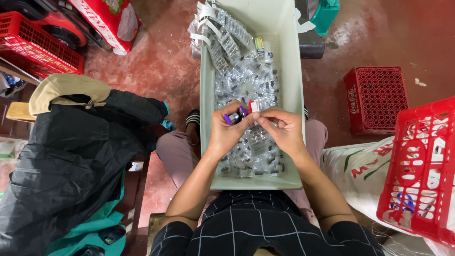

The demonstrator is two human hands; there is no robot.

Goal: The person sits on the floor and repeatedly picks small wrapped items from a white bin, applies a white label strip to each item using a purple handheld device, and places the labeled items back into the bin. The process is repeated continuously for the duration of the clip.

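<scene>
A long pale green tray (204, 95) rests across my lap, filled with several small clear plastic packets (246, 80) of dark parts. My left hand (226, 130) holds a small purple and black part (235, 116) over the tray's middle. My right hand (283, 130) pinches a small red and white piece (254, 106) right beside it, fingertips nearly touching the left hand's. Strips of joined packets (222, 33) hang over the tray's far left rim. A small yellow-green box (259, 45) lies near the far end.
Red plastic crates stand at right (419, 175), far right (377, 97) and top left (33, 45). A black garment with a tan cap (66, 87) lies on a bench at left. A white printed sack (360, 170) sits by my right knee. The floor is red concrete.
</scene>
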